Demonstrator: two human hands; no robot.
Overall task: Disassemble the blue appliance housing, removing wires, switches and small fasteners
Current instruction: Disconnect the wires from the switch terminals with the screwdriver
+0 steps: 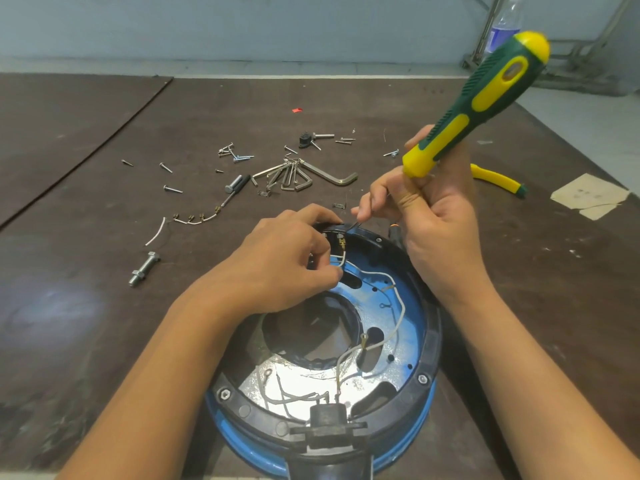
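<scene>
A dark brown, scuffed wooden tabletop fills most of the space, with a second dark board laid over its far left corner. At the near edge sits the round blue appliance housing with its black plastic ring, open side up, thin white wires looping across its blue and shiny metal floor. The left hand rests over the housing's far rim, its fingers pinching one white wire. The right hand has its fingers curled round the lower end of a green-and-yellow screwdriver, whose thin shaft reaches down to that same rim.

Further back lie scattered silver screws, a ring of metal hex keys, cut wire pieces with brass terminals and a large steel bolt with a nut. To the right are a yellow tool handle and a torn paper scrap. Beyond the tabletop stands a pale grey wall, and a clear plastic bottle with a blue label is beside a metal frame.
</scene>
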